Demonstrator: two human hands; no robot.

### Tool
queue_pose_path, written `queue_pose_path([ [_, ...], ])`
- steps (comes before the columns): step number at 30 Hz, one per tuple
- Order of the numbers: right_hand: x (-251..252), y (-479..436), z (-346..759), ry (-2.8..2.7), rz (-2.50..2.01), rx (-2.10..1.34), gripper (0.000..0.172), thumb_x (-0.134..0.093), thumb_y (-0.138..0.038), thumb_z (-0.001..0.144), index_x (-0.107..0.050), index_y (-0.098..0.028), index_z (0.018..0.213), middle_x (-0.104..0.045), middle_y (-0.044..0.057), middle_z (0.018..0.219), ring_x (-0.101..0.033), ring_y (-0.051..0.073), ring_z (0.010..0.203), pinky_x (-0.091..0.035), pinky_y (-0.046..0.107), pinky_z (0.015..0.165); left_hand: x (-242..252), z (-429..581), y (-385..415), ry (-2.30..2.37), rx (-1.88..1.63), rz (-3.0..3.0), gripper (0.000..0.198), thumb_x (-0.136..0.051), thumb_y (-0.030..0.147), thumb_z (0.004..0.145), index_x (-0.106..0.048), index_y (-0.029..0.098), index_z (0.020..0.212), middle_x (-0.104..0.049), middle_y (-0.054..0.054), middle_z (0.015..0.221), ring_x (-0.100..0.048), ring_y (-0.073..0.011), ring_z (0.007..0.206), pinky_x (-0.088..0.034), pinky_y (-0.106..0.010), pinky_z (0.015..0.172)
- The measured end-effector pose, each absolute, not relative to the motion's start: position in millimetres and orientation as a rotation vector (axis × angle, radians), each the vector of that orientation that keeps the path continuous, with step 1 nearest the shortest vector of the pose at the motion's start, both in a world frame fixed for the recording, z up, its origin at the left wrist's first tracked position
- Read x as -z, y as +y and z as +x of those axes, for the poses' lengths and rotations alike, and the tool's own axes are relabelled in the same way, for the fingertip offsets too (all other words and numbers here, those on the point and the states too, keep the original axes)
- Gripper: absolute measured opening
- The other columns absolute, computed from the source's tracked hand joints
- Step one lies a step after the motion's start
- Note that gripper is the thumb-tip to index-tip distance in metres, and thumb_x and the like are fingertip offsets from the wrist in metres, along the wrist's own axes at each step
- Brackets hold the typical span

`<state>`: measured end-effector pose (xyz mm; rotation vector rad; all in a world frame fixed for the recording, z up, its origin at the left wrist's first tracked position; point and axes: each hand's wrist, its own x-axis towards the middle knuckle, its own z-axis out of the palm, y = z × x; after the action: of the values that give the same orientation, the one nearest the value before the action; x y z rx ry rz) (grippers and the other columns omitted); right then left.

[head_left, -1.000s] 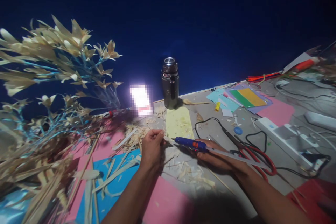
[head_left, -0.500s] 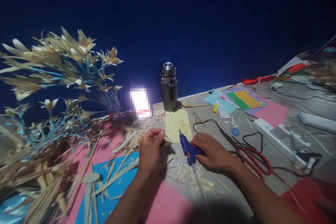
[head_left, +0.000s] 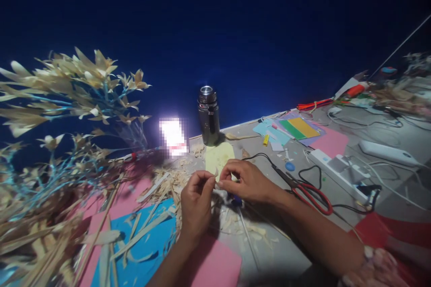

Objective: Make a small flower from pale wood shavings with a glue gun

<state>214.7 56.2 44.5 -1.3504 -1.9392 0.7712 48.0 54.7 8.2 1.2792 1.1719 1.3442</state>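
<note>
Right hand [head_left: 246, 181] has laid down the glue gun [head_left: 236, 200], joining the left hand [head_left: 196, 198]. Both grips pinch a sliver [head_left: 216, 172] I judge unfinished.

A mottled pink sleeve [head_left: 375, 267] with a crumpled edge ends on the right arm [head_left: 314, 228]. The left hand [head_left: 197, 199] and right hand [head_left: 245, 180] are bare.

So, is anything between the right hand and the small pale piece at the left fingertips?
Nothing visible: the right hand has its fingertips right by the pale piece pinched in the left hand, though contact is too small to tell. The blue glue gun, partly hidden by the right hand, lies outside that gap.
</note>
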Motion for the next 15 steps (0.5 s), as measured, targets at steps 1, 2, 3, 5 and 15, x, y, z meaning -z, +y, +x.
queue_pose_path([
  [1, -43, 57, 214, -1.942, -1.370, -0.797, 0.009, -0.074, -0.023, 0.081, -0.070, -0.018, 0.075, -0.063, -0.001, 0.074, -0.054, 0.013, 0.068, -0.034, 0.024, 0.062, -9, 48, 54, 1.178, -1.353, 1.282, 0.008, -0.072, 0.027, 0.079, -0.069, 0.020, 0.076, -0.065, 0.000, 0.070, -0.059, -0.0172, 0.068, -0.046, -0.025, 0.064],
  [2, -41, 58, 213, -1.937, -1.382, -0.826, 0.008, -0.074, -0.023, 0.079, -0.070, -0.018, 0.075, -0.063, -0.001, 0.073, -0.053, 0.013, 0.067, -0.033, 0.024, 0.061, -9, 48, 53, 1.182, -1.359, 1.281, 0.007, -0.072, 0.026, 0.079, -0.070, 0.020, 0.075, -0.066, -0.001, 0.070, -0.060, -0.0177, 0.069, -0.047, -0.026, 0.065],
  [3, -39, 58, 213, -1.926, -1.384, -0.861, 0.008, -0.074, -0.023, 0.079, -0.070, -0.018, 0.074, -0.063, -0.001, 0.073, -0.053, 0.012, 0.066, -0.033, 0.023, 0.059, -9, 48, 52, 1.182, -1.362, 1.279, 0.007, -0.073, 0.026, 0.078, -0.071, 0.020, 0.074, -0.067, -0.001, 0.070, -0.060, -0.0180, 0.069, -0.047, -0.026, 0.065],
  [5, -34, 59, 213, -1.890, -1.376, -0.948, 0.007, -0.071, -0.022, 0.077, -0.070, -0.017, 0.073, -0.062, -0.002, 0.070, -0.052, 0.011, 0.063, -0.032, 0.022, 0.057, -9, 48, 51, 1.178, -1.353, 1.264, 0.008, -0.074, 0.026, 0.077, -0.072, 0.020, 0.073, -0.068, -0.001, 0.069, -0.061, -0.0181, 0.068, -0.047, -0.026, 0.066],
  [15, -14, 63, 208, -0.957, -1.109, -1.335, 0.016, -0.076, -0.029, 0.066, -0.066, -0.017, 0.064, -0.053, -0.004, 0.056, -0.038, 0.008, 0.049, -0.028, 0.020, 0.046, -5, 47, 53, 0.788, -1.053, 0.492, 0.035, -0.094, 0.029, 0.062, -0.066, 0.018, 0.079, -0.066, 0.000, 0.072, -0.061, -0.0121, 0.066, -0.051, -0.022, 0.061],
])
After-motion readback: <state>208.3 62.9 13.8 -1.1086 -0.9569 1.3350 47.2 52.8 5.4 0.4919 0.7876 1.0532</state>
